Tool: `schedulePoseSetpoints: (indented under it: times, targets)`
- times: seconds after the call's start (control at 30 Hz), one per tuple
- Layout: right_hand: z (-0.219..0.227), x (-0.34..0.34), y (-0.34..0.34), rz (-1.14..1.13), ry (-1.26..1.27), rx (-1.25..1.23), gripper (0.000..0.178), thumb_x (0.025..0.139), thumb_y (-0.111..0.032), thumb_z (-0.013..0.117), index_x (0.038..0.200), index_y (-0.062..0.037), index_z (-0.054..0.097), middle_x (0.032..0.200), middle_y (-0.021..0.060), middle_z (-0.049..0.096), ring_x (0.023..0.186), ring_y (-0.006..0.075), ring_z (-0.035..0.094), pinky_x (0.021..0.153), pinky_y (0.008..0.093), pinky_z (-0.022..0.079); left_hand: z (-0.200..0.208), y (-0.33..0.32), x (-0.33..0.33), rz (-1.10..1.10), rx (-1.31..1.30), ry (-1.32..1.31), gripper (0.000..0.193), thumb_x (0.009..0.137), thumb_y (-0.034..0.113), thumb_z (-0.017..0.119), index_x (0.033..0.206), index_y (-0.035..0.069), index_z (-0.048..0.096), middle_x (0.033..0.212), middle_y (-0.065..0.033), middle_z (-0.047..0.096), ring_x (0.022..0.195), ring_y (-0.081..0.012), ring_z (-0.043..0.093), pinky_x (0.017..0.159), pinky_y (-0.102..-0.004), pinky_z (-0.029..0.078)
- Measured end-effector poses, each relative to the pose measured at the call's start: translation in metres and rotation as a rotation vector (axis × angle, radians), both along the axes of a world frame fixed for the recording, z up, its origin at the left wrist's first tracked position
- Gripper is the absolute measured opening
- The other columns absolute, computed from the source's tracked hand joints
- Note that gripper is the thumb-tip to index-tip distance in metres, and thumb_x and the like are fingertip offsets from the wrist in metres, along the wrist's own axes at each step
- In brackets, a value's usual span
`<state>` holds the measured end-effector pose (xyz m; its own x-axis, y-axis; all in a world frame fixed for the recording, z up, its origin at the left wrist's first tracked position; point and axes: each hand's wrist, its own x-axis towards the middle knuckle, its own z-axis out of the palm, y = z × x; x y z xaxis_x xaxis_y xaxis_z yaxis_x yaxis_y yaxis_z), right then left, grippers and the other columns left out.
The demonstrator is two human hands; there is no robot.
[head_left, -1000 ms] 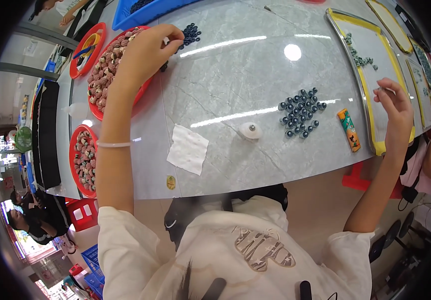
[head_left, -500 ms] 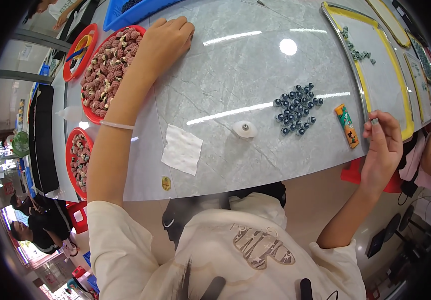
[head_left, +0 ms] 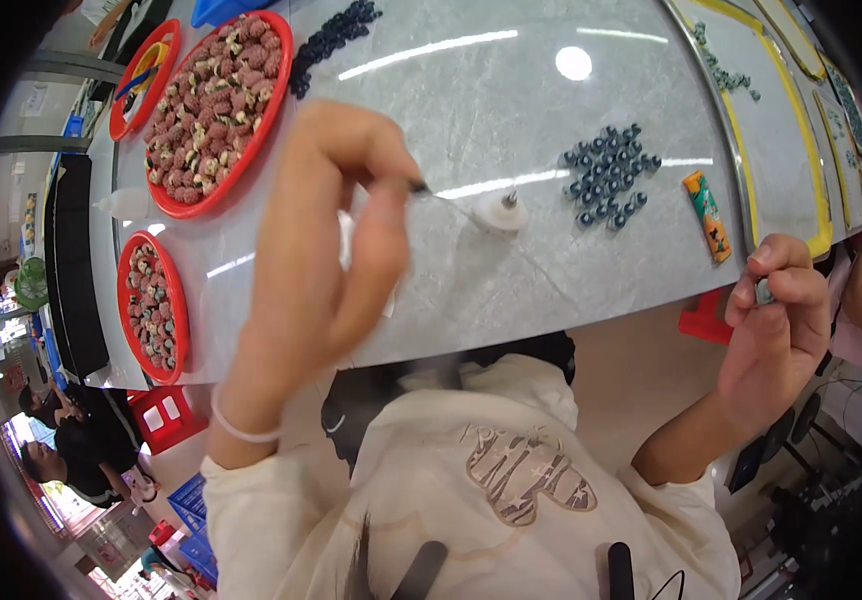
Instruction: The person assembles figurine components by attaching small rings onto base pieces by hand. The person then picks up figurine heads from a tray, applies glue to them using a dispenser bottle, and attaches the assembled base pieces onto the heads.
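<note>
My left hand (head_left: 336,240), smeared by motion, is over the left part of the table. Thumb and forefinger pinch a small dark piece (head_left: 418,187), just left of a white bottle with a metal tip (head_left: 503,213). At the right, off the table's front edge, my right hand (head_left: 776,335) pinches a small grey-green piece (head_left: 763,291) between thumb and fingertips. Between the hands lies a cluster of shiny dark-blue beads (head_left: 606,178). An orange-and-green packet (head_left: 707,216) is near my right hand. A white sheet is mostly hidden behind my left hand.
Red baskets of pink bumpy pieces stand at the left, one large (head_left: 286,75) and one small (head_left: 183,330). A dark-blue pile (head_left: 336,38) lies at the back. A yellow-edged tray (head_left: 819,225) with green pieces (head_left: 726,75) borders the right. People are beyond both sides.
My left hand has come back from beside the large basket towards the bottle, with a small dark piece in its fingers, uncovering the dark-blue pile. My right hand has lowered slightly, still pinching its piece.
</note>
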<state>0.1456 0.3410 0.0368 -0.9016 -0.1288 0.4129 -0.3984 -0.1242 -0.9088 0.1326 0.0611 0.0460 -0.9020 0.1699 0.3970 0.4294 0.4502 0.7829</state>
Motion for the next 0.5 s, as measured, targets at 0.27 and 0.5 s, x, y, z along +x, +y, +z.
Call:
schedulePoseSetpoints:
  times: [0.27, 0.5]
  targets:
    - [-0.001, 0.005, -0.078, 0.275, -0.236, -0.088, 0.020, 0.073, -0.006, 0.063, 0.085, 0.0049, 0.051, 0.087, 0.0186, 0.051, 0.067, 0.0151, 0.054, 0.053, 0.0196, 0.046, -0.024, 0.039, 0.051, -0.191, 0.587, -0.153, 0.019, 0.072, -0.007, 0.045, 0.089, 0.002, 0.043, 0.090, -0.0091, 0.040, 0.074, -0.0133, 0.040, 0.064, -0.0203, 0.036]
    - [-0.005, 0.015, -0.087, 0.374, -0.409, -0.226, 0.018, 0.071, -0.001, 0.064, 0.083, 0.0060, 0.051, 0.077, 0.0174, 0.054, 0.059, 0.0149, 0.057, 0.048, 0.0196, 0.048, -0.022, 0.041, 0.052, -0.161, 0.346, 0.009, 0.021, 0.064, -0.013, 0.045, 0.076, 0.004, 0.047, 0.084, -0.0092, 0.043, 0.074, -0.0147, 0.040, 0.057, -0.0195, 0.035]
